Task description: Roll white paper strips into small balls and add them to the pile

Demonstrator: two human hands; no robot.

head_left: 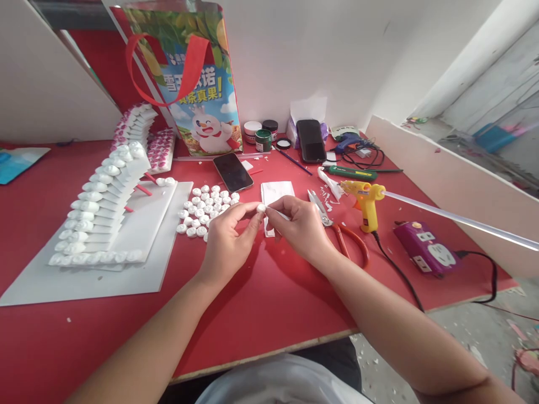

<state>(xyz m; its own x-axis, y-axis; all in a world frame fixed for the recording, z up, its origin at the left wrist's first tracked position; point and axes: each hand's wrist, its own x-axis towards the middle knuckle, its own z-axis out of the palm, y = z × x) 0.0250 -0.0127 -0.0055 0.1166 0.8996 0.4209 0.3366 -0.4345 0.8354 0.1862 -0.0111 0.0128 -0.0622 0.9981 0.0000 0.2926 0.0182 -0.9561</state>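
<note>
Above the front middle of the table, my left hand point(229, 238) pinches a small rolled white paper rose point(261, 208) between thumb and fingers. Close on its right, my right hand point(301, 227) is closed, with a thin white paper strip point(283, 215) at its fingertips, next to the rose; whether they join is hard to see. Behind the hands lies a stack of white paper point(277, 192). Several finished white roses point(204, 207) are spread to the left of my left hand. Scissors with orange handles point(342, 241) lie beside my right hand, partly hidden by it.
At left, a stepped white model point(113, 207) edged with roses stands on a white board point(126, 283). A yellow glue gun point(365, 202) and a purple power socket point(427, 247) with cords are on the right. Behind are phones, paint jars point(263, 140) and a tall bag point(206, 112).
</note>
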